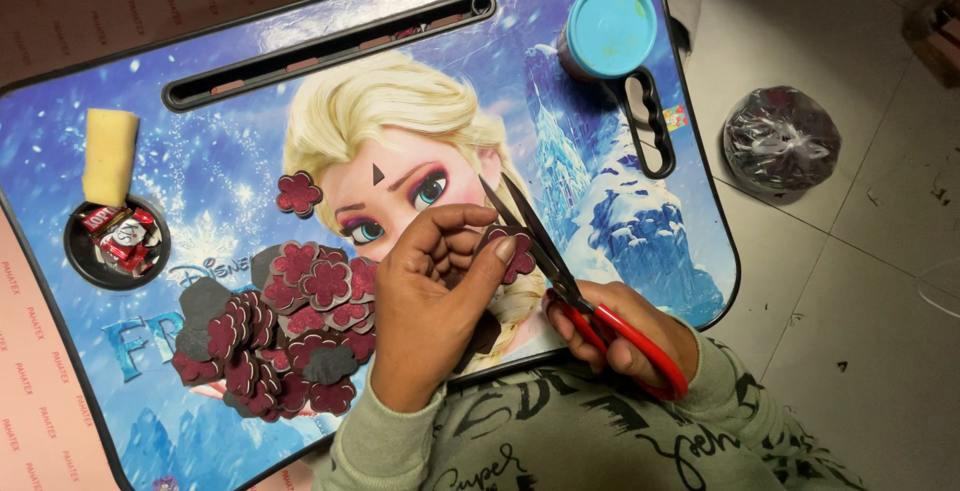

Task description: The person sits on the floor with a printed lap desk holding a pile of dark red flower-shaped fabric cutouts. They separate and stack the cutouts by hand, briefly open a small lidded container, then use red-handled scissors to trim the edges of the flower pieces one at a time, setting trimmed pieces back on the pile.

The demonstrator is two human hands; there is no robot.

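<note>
Left hand point(435, 296) curled over a dark red flower cutout point(517, 256), pinching it between thumb and fingertips just above the lap tray point(640, 251), the worktop here. Right hand point(625, 336) closed through the red loops of the scissors point(560, 271); blades parted, tips pointing up-left, edges meeting the cutout.

Cutout looks thin, light and slightly floppy, probably foam or felt sheet with a glittery red face and a dark grey back. Judged easy to crease or tear at the petal notches; best held flat near the middle, away from the blade line.

Heap of finished flowers point(285, 336) left of the hand, scalloped, overlapping, some face down showing grey. One lone flower point(299, 194) apart above it. Yellow sponge block point(108, 154) beside a round cup recess holding wrappers point(122, 234). Blue-lidded tub point(608, 29) top right. Plastic-wrapped bundle point(781, 139) on the tiled floor.
</note>
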